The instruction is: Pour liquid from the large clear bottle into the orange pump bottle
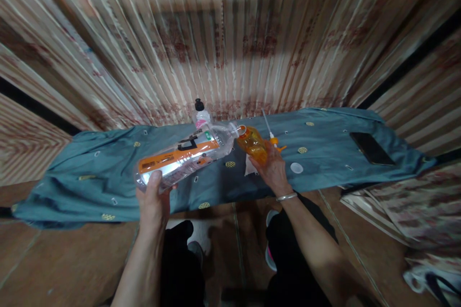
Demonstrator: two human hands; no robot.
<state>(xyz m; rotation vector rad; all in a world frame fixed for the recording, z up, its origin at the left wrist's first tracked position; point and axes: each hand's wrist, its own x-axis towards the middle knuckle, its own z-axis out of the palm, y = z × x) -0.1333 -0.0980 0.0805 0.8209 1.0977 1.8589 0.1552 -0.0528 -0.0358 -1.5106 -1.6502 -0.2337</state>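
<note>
My left hand (pixel 155 197) is closed round the lower end of a large clear plastic bottle (pixel 183 158) with an orange and silver label. This bottle lies tilted, its neck pointing right. In my right hand (pixel 272 168) is a smaller orange see-through bottle (pixel 252 145), leaning so that its open mouth meets the large bottle's mouth. Whether liquid runs between them I cannot tell. Behind my right hand lies a pump dispenser top (pixel 273 141) with an orange collar and a long pale tube.
A clear bottle with a black cap (pixel 200 114) stands at the back edge. A white round disc (pixel 297 168) and a dark phone (pixel 371 148) lie to the right on the teal cloth (pixel 101 168). Patterned curtains (pixel 230 48) hang behind. A white bag-like item (pixel 432 278) is low right.
</note>
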